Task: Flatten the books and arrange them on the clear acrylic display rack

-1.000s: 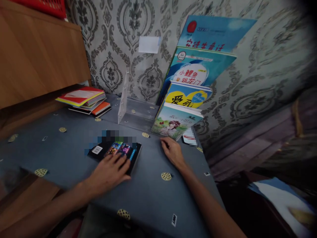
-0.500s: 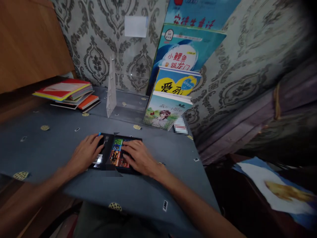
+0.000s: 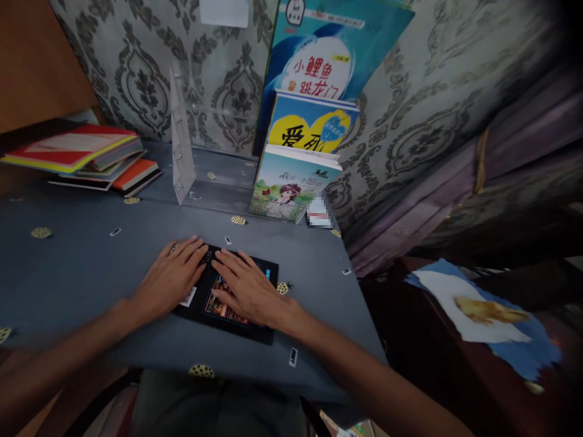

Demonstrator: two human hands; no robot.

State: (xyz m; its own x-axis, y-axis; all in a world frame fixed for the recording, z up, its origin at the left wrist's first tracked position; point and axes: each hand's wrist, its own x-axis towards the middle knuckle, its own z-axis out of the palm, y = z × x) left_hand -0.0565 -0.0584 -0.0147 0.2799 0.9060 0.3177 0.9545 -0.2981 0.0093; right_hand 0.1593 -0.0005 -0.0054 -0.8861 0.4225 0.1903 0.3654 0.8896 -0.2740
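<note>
The left hand [image 3: 170, 282] and right hand [image 3: 250, 291] lie flat, fingers extended, gripping nothing, upon the black rectangular book with colourful pictures [image 3: 262, 334] beneath them. Uneven pressure from either hand could skid it across the blue-grey patterned worktop [image 3: 86, 279] or crease its cover.

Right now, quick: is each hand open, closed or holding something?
Left hand: open, resting on the black book.
Right hand: open, resting on the same book.
</note>
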